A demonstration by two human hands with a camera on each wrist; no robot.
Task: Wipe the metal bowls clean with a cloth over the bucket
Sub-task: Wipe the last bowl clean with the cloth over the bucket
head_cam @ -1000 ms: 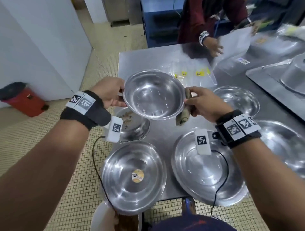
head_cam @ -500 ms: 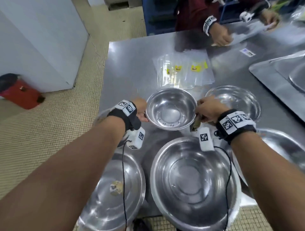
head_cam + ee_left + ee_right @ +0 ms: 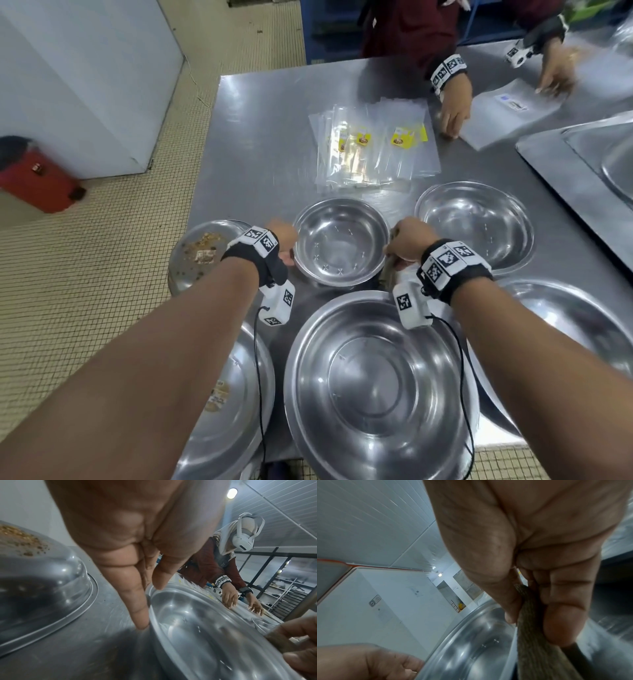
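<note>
A small shiny metal bowl sits low among other bowls on the steel table; whether it rests on the table I cannot tell. My left hand pinches its left rim, thumb inside and fingers outside. My right hand pinches a folded brownish cloth against the bowl's right rim. The bowl's inside looks clean. A dirty bowl with brown crumbs stands just left of my left wrist. No bucket is in view.
Large bowls lie near me: one at centre front, one at left front, more on the right. Plastic bags lie beyond. Another person's hand works across the table. A steel tray is at right, a red bin on the floor.
Both hands have carried the small bowl from raised in front of me down and away, to table level between the other bowls. Both grips stay the same.
</note>
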